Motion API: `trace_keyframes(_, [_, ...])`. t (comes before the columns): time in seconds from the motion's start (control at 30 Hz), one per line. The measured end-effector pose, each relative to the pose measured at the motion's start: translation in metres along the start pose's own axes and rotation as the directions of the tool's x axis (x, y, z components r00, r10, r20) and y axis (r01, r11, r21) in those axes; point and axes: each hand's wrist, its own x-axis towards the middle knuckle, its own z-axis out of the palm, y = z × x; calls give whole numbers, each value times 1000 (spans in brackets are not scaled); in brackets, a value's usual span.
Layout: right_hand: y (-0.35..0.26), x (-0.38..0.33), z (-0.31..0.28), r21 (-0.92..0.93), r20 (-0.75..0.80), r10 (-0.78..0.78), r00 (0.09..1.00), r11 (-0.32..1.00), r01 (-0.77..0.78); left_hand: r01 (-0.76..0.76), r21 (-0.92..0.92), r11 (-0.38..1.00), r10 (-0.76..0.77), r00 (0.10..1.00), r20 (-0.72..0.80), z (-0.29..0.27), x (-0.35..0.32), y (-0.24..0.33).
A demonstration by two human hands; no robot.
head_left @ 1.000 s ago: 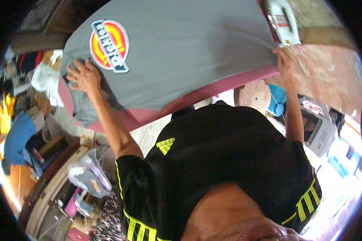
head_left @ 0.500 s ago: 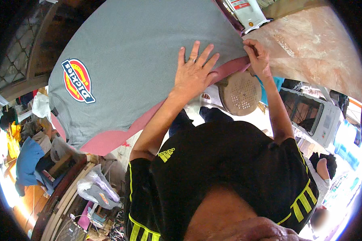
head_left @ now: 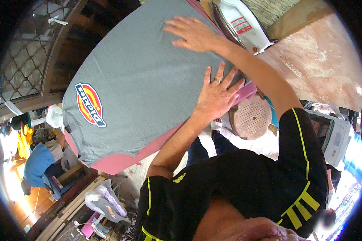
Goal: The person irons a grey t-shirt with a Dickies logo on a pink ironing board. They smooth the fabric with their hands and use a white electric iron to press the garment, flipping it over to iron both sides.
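A grey T-shirt (head_left: 140,76) with a red, yellow and blue printed emblem (head_left: 90,105) lies stretched over a pink-covered ironing board (head_left: 114,163). My left hand (head_left: 217,96) rests flat on its near right part, fingers spread, a ring on one finger. Farther off, my right hand (head_left: 195,35) reaches across the cloth with its fingers stretched out, palm down on the far right part. Neither hand holds anything. Just right of my right hand, a white steam iron (head_left: 242,26) sits beyond the board's edge, partly hidden by my right forearm.
A round brown perforated stool (head_left: 251,117) stands below the board's right end. To the right are a marbled tan panel (head_left: 317,60) and a white oven-like appliance (head_left: 334,138). A plastic bag (head_left: 106,201) lies lower left. A metal lattice (head_left: 22,52) fills the upper left.
My right hand has let go of the shirt's near right edge and moved far across onto the cloth. My left hand lies farther right along the shirt, and more of the iron shows.
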Motion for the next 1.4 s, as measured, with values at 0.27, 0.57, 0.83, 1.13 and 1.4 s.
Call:
trace_keyframes(0.27, [74, 52, 14, -124, 13, 241, 970, 963, -238, -71, -35, 997, 73, 994, 80, 2, 9, 1])
trace_keyframes(0.57, [28, -10, -7, -199, -32, 245, 969, 948, -247, -301, -129, 945, 303, 953, -4, 12, 9, -5])
trace_keyframes(0.83, [-46, -94, -41, -72, 63, 300, 952, 953, -295, -20, -690, 723, 136, 984, 114, -62, 23, -124])
trace_keyframes(1.13, [-55, -163, -86, -32, 67, 464, 883, 886, -463, 105, 345, 933, -18, 969, -248, -41, 141, -254])
trace_keyframes(1.4, [41, -126, -132, -167, -211, 413, 886, 878, -449, 277, 260, 925, -231, 953, -194, -29, 123, -175])
